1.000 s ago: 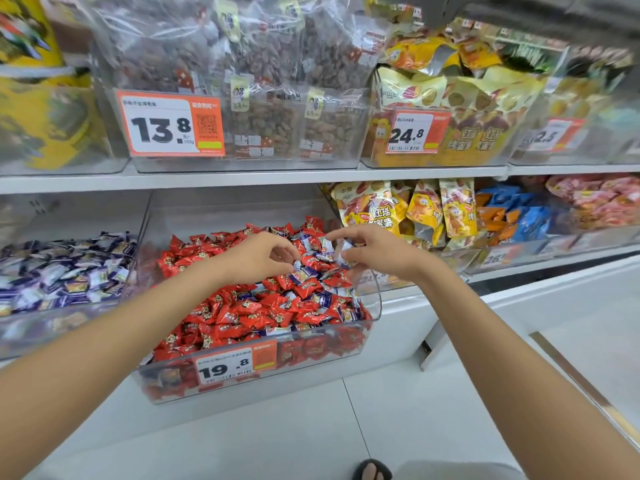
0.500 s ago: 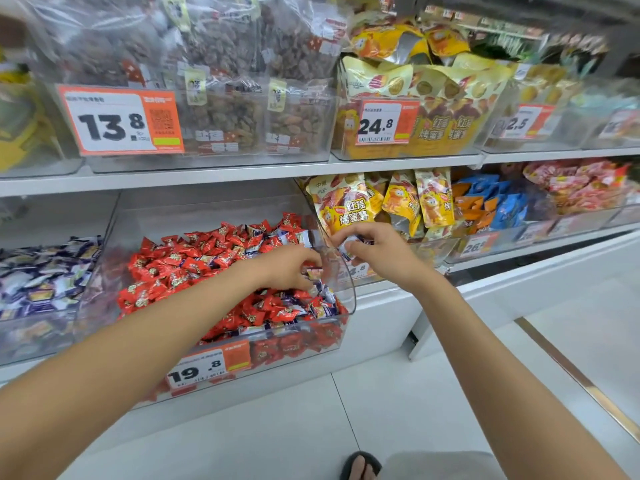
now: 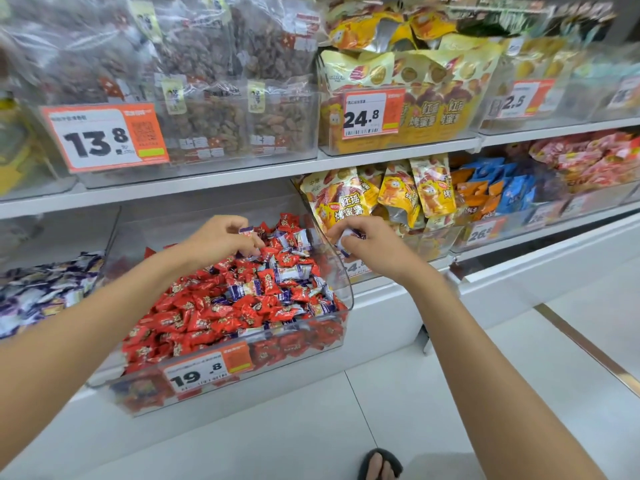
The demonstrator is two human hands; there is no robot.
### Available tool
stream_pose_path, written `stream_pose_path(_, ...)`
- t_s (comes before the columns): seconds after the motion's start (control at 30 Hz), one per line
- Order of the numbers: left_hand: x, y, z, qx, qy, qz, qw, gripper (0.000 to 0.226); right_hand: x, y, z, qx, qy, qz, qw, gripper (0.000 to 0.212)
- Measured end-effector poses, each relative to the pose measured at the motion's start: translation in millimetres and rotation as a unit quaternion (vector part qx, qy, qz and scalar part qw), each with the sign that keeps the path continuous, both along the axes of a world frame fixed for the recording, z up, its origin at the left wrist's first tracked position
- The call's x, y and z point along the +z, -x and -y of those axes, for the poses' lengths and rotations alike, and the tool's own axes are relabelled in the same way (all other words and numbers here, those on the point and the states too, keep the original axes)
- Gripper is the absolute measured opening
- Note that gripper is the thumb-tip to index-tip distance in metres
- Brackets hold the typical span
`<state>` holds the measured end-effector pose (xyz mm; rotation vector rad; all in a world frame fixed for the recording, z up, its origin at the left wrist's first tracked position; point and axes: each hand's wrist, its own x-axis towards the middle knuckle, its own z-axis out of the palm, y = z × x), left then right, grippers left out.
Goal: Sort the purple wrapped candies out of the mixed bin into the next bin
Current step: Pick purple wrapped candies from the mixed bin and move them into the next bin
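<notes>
Your left hand point(image 3: 221, 239) is curled over the back of the mixed bin point(image 3: 347, 289), with its fingertips pinching what looks like one purple candy point(image 3: 246, 231) at the top of the heap. Your right hand point(image 3: 375, 245) hovers just past the bin's right wall, its fingers closed round a small clutch of purple-and-white wrappers point(image 3: 346, 237). How many it holds I cannot tell.

The purple candies left in the bin point(image 3: 287, 271) are mostly on the right half of the pile, lying among and partly under the red candies point(image 3: 207, 306). The next bin point(image 3: 111, 237), which already holds purple wrappers, stands directly to the left.

To do this step well, lift the pinched candy straight up by its twisted end so that no red ones come with it. Your right hand looks quite full, so a loose wrapper may slip and fall onto the floor or into the yellow snack packets point(image 3: 346, 206) beside it. I suggest you empty it before picking more.

Carry both loads low over the heap to the left bin and open your fingers only when you are well inside its wall.

After that, work the right side from the top down. Brush the red candies aside instead of digging, because the heap slopes toward the front wall above the price tag point(image 3: 207, 370) and may spill.
</notes>
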<state>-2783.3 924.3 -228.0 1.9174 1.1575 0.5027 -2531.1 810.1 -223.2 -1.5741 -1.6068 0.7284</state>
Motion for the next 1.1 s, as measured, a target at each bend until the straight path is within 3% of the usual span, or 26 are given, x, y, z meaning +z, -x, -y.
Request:
stream_pose_path(0.13, -10, -25, 8, -0.021, -0.012, -0.037, 0.999, 0.031, 1, 4, -1, 0.008, -0.010, 0.003, 1.000, 0.028)
stream_pose_path(0.23, -25, -39, 4, -0.047, -0.014, -0.093, 0.994, 0.016, -3, 2, -3, 0.006, -0.016, 0.003, 1.000, 0.030)
stream_pose_path(0.3, -36, -48, 0, -0.078, -0.034, -0.127, 0.988, 0.020, -7, 1, -3, 0.005, -0.012, 0.009, 1.000, 0.030)
stream_pose_path(0.43, -59, -63, -14, -0.154, -0.170, -0.302, 0.925, 0.054, -12, 0, -4, 0.003, -0.011, -0.002, 1.000, 0.036)
stream_pose_path(0.5, -63, -68, -21, -0.159, -0.200, -0.330, 0.909, 0.049, -13, 0, -3, 0.000, -0.010, -0.009, 1.000, 0.038)
stream_pose_path(0.63, -56, -68, -21, -0.142, -0.193, -0.300, 0.923, 0.030, -15, 1, 0, -0.004, 0.003, -0.016, 1.000, 0.035)
stream_pose_path(0.77, -46, -57, -13, -0.076, -0.108, -0.115, 0.985, 0.022, -15, 0, -2, 0.001, 0.004, -0.022, 1.000, 0.033)
stream_pose_path(0.87, -30, -47, -4, -0.058, -0.047, -0.038, 0.997, 0.036, -15, 1, -2, 0.001, 0.001, -0.021, 1.000, 0.034)
stream_pose_path(0.93, -20, -45, 2, -0.067, -0.077, -0.065, 0.993, 0.043, -15, -1, -2, 0.002, -0.005, -0.027, 1.000, 0.037)
stream_pose_path(1.1, -31, -62, -3, -0.117, -0.087, -0.116, 0.983, 0.029, -15, -3, -2, 0.004, -0.011, -0.029, 1.000, 0.041)
